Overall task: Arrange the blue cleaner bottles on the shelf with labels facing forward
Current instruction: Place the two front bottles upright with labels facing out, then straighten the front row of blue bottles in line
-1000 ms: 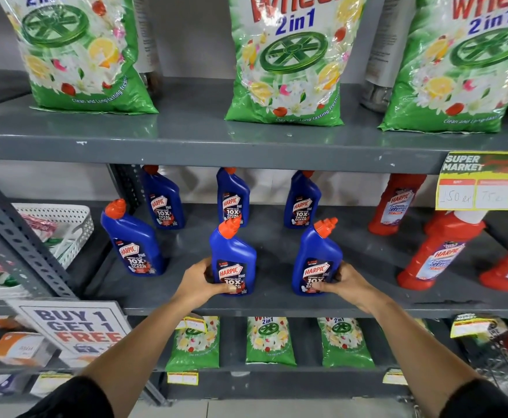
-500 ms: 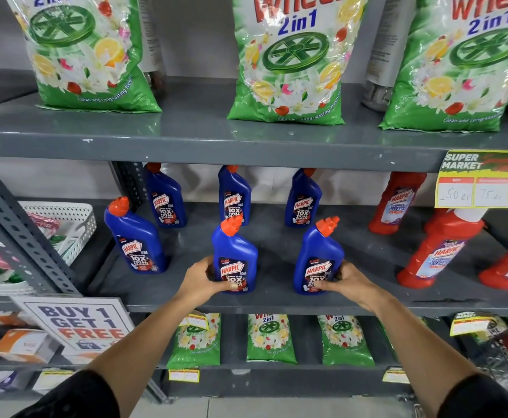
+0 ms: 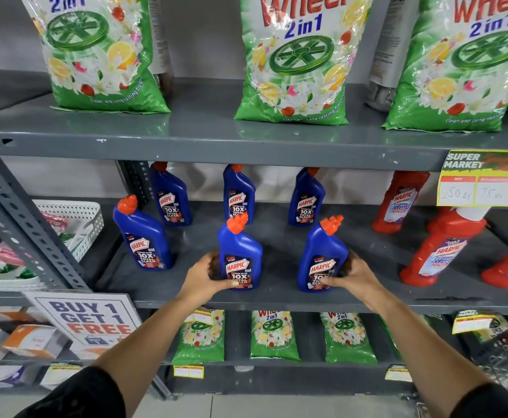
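Several blue cleaner bottles with orange caps stand on the grey middle shelf (image 3: 277, 300), labels facing me. My left hand (image 3: 206, 277) grips the base of the front middle bottle (image 3: 240, 251) from its left side. My right hand (image 3: 352, 274) holds the base of the front right bottle (image 3: 322, 254) from its right side, thumb across the label. A third front bottle (image 3: 142, 236) stands free to the left. Three more stand in the back row: left (image 3: 171, 197), middle (image 3: 238, 196) and right (image 3: 306, 199).
Red cleaner bottles (image 3: 439, 245) fill the shelf's right part. Green detergent bags (image 3: 292, 61) stand on the shelf above, smaller ones (image 3: 274, 336) below. A white basket (image 3: 78, 224) sits left of the grey upright post (image 3: 20, 224). A "Buy 1 Get 1 Free" sign (image 3: 87, 318) leans lower left.
Both hands stay on the two front bottles. The right bottle's label has turned slightly more toward me; the view has shifted a little.
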The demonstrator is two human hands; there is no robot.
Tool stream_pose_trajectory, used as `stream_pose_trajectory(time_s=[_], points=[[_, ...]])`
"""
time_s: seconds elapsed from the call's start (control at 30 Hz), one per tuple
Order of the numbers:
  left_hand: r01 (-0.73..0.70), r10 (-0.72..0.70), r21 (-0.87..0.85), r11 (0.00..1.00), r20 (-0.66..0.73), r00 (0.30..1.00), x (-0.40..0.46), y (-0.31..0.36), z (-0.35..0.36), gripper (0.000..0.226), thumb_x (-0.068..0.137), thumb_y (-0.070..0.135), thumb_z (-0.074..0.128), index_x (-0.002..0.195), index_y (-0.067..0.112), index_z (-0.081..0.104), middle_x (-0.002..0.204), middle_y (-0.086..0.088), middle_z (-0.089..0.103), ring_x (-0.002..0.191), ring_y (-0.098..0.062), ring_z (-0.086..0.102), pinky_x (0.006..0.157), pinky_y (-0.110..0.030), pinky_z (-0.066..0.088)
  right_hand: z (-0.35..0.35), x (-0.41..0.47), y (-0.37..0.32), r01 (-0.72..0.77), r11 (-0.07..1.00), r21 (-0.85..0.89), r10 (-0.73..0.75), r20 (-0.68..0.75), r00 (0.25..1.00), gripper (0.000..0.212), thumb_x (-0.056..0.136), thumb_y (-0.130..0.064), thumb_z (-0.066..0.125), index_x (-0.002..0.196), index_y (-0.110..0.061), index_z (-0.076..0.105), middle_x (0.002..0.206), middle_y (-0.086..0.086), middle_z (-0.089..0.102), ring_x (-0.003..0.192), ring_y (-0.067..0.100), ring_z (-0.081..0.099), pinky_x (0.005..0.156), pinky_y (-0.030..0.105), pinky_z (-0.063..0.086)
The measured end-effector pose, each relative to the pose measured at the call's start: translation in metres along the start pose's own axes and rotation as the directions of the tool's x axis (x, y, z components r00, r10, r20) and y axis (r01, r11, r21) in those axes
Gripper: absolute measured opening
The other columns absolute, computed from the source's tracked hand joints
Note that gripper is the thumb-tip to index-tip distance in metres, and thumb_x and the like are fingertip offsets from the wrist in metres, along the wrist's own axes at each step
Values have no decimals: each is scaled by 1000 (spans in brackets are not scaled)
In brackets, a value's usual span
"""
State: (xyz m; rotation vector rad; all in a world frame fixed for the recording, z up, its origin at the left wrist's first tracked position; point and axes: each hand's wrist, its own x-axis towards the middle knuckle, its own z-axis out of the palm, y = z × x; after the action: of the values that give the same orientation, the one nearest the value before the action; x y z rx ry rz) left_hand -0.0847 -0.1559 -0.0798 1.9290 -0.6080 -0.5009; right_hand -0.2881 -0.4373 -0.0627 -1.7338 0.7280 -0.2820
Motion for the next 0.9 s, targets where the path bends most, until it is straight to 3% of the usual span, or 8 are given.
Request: stream_pose_trajectory(time_s=[0.13, 0.27, 0.4, 0.47, 0.53, 0.67, 0.8, 0.9], points=[[-19, 19, 4, 1000, -57, 998, -6, -13, -20, 71, 63, 5, 87, 126, 15, 55, 118, 5, 63, 108, -9, 59, 94, -21, 46, 6, -9, -3, 80, 993, 89, -67, -142, 988, 55, 61, 14, 80, 103, -10, 54, 98, 2, 69, 88, 10, 66, 65, 18, 55], [-38, 44, 35, 999, -207, 977, -15, -21, -53, 48, 71, -6, 77, 113, 12, 65, 111, -2, 67, 103, -15, 62, 99, -32, 49, 26, -20, 1, 190, 977, 100, -145, -347, 927, 56, 62, 12, 81, 102, -21, 59, 99, 1, 70, 88, 17, 66, 74, 20, 55], [-69, 97, 89, 994, -375, 922, -22, -30, -93, 46, 72, -12, 69, 81, 33, 62, 87, 4, 69, 84, -15, 66, 88, -32, 54, 67, -36, 12, 222, 971, 84, -118, -643, 757, 77, 61, -2, 86, 124, -27, 49, 126, 4, 59, 108, 20, 62, 92, 34, 51], [-87, 126, 107, 990, -448, 885, -24, -34, -113, 42, 72, -13, 65, 79, 28, 60, 84, -3, 68, 82, -25, 68, 79, -19, 52, 96, -45, 11, 262, 962, 74, -124, -737, 664, 80, 59, -6, 88, 118, -42, 47, 129, 7, 52, 111, 23, 59, 95, 39, 50], [-122, 140, 69, 990, -502, 853, -24, -37, -130, 39, 71, -11, 68, 89, 21, 58, 91, -12, 66, 84, -31, 66, 72, -12, 50, 128, -55, 1, 307, 951, 38, -169, -767, 619, 77, 61, -9, 88, 114, -46, 45, 121, 4, 50, 108, 23, 57, 94, 32, 49], [-97, 93, 15, 995, -477, 874, -19, -45, -156, 75, 64, 2, 84, 128, 5, 45, 126, -12, 54, 110, -25, 57, 95, -35, 49, 189, -63, -24, 368, 930, -24, -292, -659, 694, 71, 67, -9, 85, 127, -13, 49, 122, -1, 48, 115, 20, 51, 98, 29, 43], [62, -51, 26, 998, -305, 951, 0, -52, -177, 116, 55, 20, 92, 149, 11, 24, 155, -6, 30, 139, -23, 35, 114, -37, 31, 205, -47, -40, 342, 937, -62, -334, -437, 835, 92, 63, -10, 88, 140, -16, 39, 140, -3, 43, 126, 8, 44, 104, 30, 37], [153, -151, 0, 988, -149, 977, 26, -69, -188, 135, 29, 37, 94, 146, 27, 27, 149, -1, 42, 134, -21, 44, 110, -46, 39, 203, -31, -54, 276, 961, -32, -272, -299, 915, 102, 59, -15, 91, 142, -25, 33, 142, -5, 48, 124, 10, 51, 101, 30, 44]])
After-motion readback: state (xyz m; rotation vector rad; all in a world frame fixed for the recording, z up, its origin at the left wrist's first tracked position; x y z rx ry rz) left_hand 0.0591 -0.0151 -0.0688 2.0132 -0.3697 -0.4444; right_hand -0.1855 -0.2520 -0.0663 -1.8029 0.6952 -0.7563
